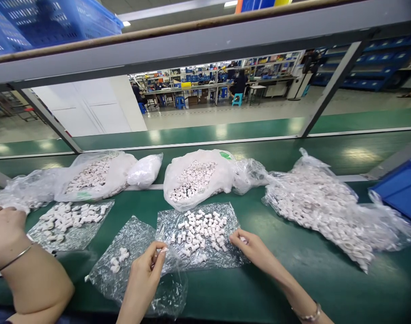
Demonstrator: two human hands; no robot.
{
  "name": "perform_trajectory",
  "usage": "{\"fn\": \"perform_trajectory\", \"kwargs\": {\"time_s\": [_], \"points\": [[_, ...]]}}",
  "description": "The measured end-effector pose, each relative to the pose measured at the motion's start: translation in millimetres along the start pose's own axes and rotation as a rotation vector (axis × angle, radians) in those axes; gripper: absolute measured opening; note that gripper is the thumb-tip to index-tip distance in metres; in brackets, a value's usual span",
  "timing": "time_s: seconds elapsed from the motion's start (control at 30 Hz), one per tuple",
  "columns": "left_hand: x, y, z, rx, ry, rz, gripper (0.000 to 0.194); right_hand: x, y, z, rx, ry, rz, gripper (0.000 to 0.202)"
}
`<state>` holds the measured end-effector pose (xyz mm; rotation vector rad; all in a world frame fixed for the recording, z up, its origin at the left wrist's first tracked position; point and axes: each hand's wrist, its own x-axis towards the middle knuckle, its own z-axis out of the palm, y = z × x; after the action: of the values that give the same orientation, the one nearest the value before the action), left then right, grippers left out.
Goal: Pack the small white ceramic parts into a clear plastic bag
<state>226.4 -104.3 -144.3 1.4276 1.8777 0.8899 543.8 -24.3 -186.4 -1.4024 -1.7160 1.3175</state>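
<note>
My left hand (145, 272) is closed, with thumb and fingertips pinched on the film of a clear plastic bag (104, 279). A few white pipe fittings (119, 259) lie inside that bag. Off to the right, my right hand (247, 245) has its fingers curled, and a white fitting (244, 240) shows in its grip. It is at the right edge of a loose pile of small white pipe fittings (202, 229), spread on a flat clear plastic sheet (230, 216).
Behind stand full bags of fittings (195, 177), (94, 175) and a large clear bag (316, 202). A blue bin (401, 189) is at right. A co-worker's arm (33, 270) reaches in from the left near another pile (70, 216). A shelf beam (192, 40) crosses above.
</note>
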Motion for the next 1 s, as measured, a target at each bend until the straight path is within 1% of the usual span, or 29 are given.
{"fn": "perform_trajectory", "kwargs": {"time_s": [0.07, 0.1, 0.17, 0.2, 0.27, 0.33, 0.4, 0.43, 0.47, 0.5, 0.57, 0.63, 0.67, 0.73, 0.8, 0.9, 0.97, 1.0], "points": [[-1, -1, 0.7, 0.009, 0.030, 0.021, 0.044, -1, 1, 16, -0.232, 0.067, -0.056, 0.029], [-1, -1, 1.0, 0.015, 0.045, 0.028, 0.044, -1, 1, 22, -0.308, 0.081, -0.058, 0.024], [-2, -1, 1.0, 0.021, 0.056, 0.035, 0.044, -1, 1, 28, -0.392, 0.089, -0.044, 0.019], [-2, -2, 0.7, 0.019, 0.051, 0.034, 0.044, -1, 1, 28, -0.393, 0.084, -0.040, 0.020], [-2, -2, 0.1, 0.009, 0.037, 0.032, 0.044, -1, 0, 22, -0.274, 0.030, -0.023, 0.027], [-2, -3, -0.6, -0.002, 0.032, 0.034, 0.044, -3, -2, 11, 0.009, -0.068, 0.031, 0.036], [-2, -3, -0.9, -0.010, 0.031, 0.039, 0.043, -4, -5, 1, 0.328, -0.164, 0.095, 0.039], [-1, -3, -0.9, -0.012, 0.025, 0.040, 0.042, -5, -6, -2, 0.430, -0.190, 0.117, 0.040], [-1, -3, -0.8, -0.014, 0.017, 0.042, 0.042, -5, -7, -4, 0.483, -0.199, 0.129, 0.040], [-1, -3, -0.7, -0.015, 0.010, 0.045, 0.042, -4, -8, -5, 0.483, -0.189, 0.132, 0.042], [0, -4, -0.5, -0.012, 0.001, 0.056, 0.041, -2, -9, -1, 0.341, -0.108, 0.089, 0.042], [0, -5, -0.2, -0.004, 0.006, 0.056, 0.041, 1, -8, 6, 0.078, -0.013, -0.021, 0.039], [0, -5, -0.1, -0.001, 0.013, 0.052, 0.041, 3, -7, 10, -0.064, 0.010, -0.083, 0.033], [-1, -5, 0.2, 0.004, 0.031, 0.035, 0.042, 6, -5, 18, -0.299, -0.009, -0.170, 0.022], [-2, -5, 0.5, 0.005, 0.042, 0.020, 0.044, 7, -3, 22, -0.416, -0.055, -0.190, 0.022], [-2, -5, 0.8, 0.007, 0.037, 0.006, 0.047, 7, -3, 21, -0.434, -0.053, -0.186, 0.019], [-2, -5, 0.7, 0.007, 0.032, 0.008, 0.047, 5, -4, 15, -0.293, -0.079, -0.135, 0.024], [-1, -5, 0.6, 0.006, 0.028, 0.010, 0.046, 3, -5, 11, -0.153, -0.115, -0.080, 0.028]]}}
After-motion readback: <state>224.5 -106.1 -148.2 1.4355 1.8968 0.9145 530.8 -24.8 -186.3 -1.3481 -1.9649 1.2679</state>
